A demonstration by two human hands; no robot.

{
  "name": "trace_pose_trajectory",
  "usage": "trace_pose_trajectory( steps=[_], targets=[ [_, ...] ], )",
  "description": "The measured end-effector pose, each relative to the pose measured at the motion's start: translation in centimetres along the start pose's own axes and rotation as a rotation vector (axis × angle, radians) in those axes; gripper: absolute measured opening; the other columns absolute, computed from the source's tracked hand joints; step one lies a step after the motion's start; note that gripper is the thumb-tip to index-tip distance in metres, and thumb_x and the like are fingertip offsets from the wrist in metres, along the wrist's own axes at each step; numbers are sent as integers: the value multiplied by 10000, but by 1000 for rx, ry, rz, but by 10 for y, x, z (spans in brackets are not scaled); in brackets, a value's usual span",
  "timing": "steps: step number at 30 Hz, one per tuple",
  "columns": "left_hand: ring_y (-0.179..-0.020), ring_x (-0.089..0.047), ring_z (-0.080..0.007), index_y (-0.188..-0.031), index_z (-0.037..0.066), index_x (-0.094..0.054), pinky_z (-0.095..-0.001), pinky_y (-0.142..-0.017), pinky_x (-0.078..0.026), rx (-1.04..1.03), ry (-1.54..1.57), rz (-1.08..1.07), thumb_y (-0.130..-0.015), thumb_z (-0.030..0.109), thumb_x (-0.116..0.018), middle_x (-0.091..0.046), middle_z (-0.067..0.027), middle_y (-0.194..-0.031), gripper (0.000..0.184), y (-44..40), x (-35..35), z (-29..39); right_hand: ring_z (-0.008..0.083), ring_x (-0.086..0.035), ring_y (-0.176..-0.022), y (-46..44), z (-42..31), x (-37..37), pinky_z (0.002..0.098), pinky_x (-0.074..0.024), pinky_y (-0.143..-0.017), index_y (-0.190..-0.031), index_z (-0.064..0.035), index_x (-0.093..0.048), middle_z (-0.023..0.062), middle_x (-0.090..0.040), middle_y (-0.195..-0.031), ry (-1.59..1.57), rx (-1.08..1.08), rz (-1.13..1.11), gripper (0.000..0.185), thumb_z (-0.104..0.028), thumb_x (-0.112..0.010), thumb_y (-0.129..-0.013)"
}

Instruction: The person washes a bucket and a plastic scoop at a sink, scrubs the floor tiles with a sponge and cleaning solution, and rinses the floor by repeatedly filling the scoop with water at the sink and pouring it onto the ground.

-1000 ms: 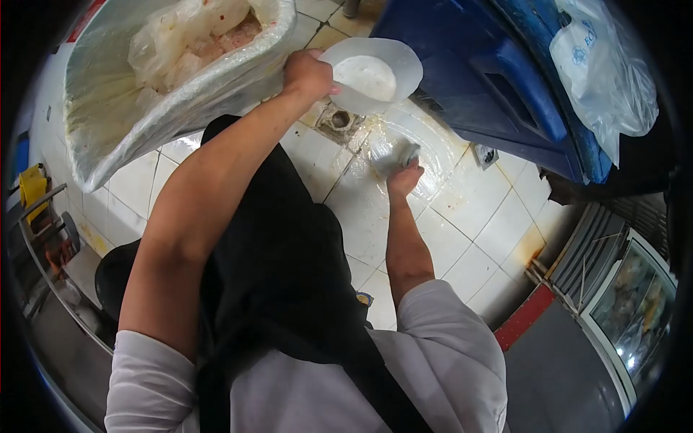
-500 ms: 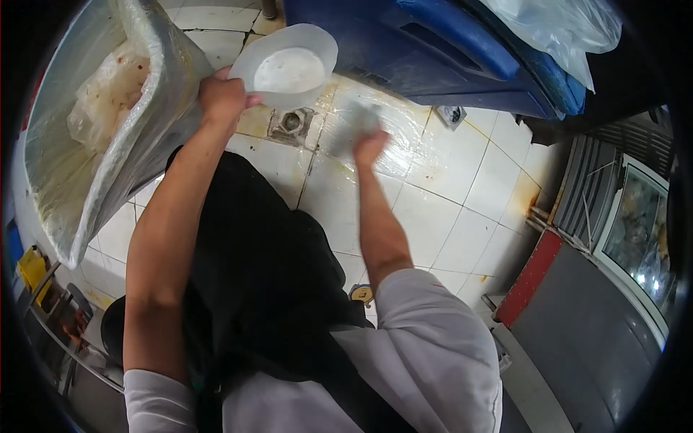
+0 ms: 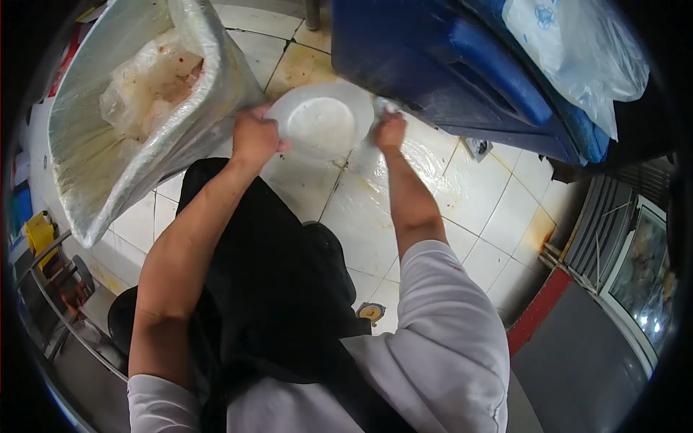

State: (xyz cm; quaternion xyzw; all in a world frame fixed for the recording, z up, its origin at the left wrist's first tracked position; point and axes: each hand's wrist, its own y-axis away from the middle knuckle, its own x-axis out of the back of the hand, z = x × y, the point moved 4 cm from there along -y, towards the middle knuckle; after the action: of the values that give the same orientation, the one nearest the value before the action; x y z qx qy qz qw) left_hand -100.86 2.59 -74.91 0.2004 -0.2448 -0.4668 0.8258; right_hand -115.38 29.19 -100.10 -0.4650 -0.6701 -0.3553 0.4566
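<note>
My left hand (image 3: 256, 137) grips the rim of a translucent bowl (image 3: 321, 123) that has whitish contents. The bowl is held above the tiled floor and covers the floor drain. Just right of the bowl, my right hand (image 3: 390, 131) is closed around a small greyish item (image 3: 386, 107), blurred and too small to name. Wet, shiny streaks spread over the tiles (image 3: 426, 167) below and right of that hand.
A plastic-lined bin (image 3: 155, 137) with a dirty bag inside stands at the left. A blue container (image 3: 433, 65) with a white plastic bag (image 3: 577, 58) is at the upper right. A second drain (image 3: 478, 148) lies below it. A glass-fronted unit (image 3: 642, 274) stands far right.
The bowl has moved over the drain, beside my right hand. My right hand has gone from the wet tiles up toward the blue container's base. The view has shifted.
</note>
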Motion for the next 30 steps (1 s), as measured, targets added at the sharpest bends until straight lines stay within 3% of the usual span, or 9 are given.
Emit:
trace_pose_trajectory(
  steps=[1, 4, 7, 9, 11, 18, 22, 25, 30],
  targets=[
    [-578, -636, -192, -1151, -67, -597, -267, -511, -551, -2, 3, -5, -795, -46, -388, -664, -170, -909, 413, 2, 2, -3, 353, -548, -978, -3, -18, -11, 420, -474, -843, -1175, -154, -624, 204, -593, -1052, 12, 148, -31, 441, -85, -544, -746],
    [-558, -648, -215, -1139, -42, -621, -293, -522, -561, 35, -1, -31, -766, -58, -391, -678, -177, -869, 439, 12, 14, -2, 375, -551, -972, 16, -64, 15, 410, -452, -876, -1207, -125, -599, 233, -595, -984, -337, 70, -307, 478, -65, -543, -737],
    [-550, -648, -208, -1160, -31, -613, -290, -520, -559, 57, -19, -10, -769, -56, -396, -681, -172, -875, 448, 19, 25, -10, 353, -551, -891, 2, -39, 33, 413, -450, -844, -1199, -55, -594, 213, -594, -934, -132, 200, -9, 445, -40, -519, -761],
    [-566, -656, -206, -1167, -13, -616, -289, -534, -555, 84, -39, -20, -777, -49, -395, -684, -171, -877, 450, 18, 32, -19, 331, -518, -974, 0, -36, 50, 422, -434, -875, -1209, -53, -588, 176, -544, -1013, -102, -16, 128, 433, -90, -531, -781],
    [-584, -665, -212, -1169, -5, -618, -290, -542, -553, 113, -83, -49, -782, -45, -393, -685, -170, -884, 449, 20, 37, -28, 342, -503, -1028, -20, -43, 19, 431, -446, -880, -1160, -52, -606, 166, -527, -1078, 73, 102, 156, 372, -118, -538, -800],
    [-581, -668, -225, -1192, -15, -592, -303, -553, -550, 143, -48, 6, -803, -26, -403, -680, -165, -879, 432, 21, 61, -46, 362, -593, -897, -27, -116, 5, 429, -519, -788, -1087, -55, -599, 184, -582, -982, 127, 386, -420, 286, -81, -536, -810],
    [-588, -654, -199, -1221, -6, -576, -290, -552, -561, 127, -72, 40, -817, -20, -393, -669, -152, -923, 443, 16, 69, -59, 329, -595, -972, -55, -160, 42, 410, -502, -841, -1086, -67, -624, 176, -598, -1008, 26, 455, -132, 319, -34, -519, -786],
    [-598, -653, -191, -1258, -2, -544, -280, -558, -568, 191, -149, 9, -822, -20, -383, -657, -156, -1015, 465, 13, 71, -73, 315, -565, -1029, -75, -179, -14, 384, -467, -908, -1083, -79, -638, 167, -596, -1034, 3, 652, 85, 332, -33, -548, -767],
    [-600, -663, -226, -1302, -31, -469, -285, -546, -573, -131, -757, -98, -821, -35, -387, -590, -182, -1197, 488, -4, 84, -100, 315, -540, -1045, -47, -186, -10, 366, -446, -941, -1064, -114, -658, 145, -587, -1072, 77, 750, -353, 314, -68, -562, -769]
  ],
)
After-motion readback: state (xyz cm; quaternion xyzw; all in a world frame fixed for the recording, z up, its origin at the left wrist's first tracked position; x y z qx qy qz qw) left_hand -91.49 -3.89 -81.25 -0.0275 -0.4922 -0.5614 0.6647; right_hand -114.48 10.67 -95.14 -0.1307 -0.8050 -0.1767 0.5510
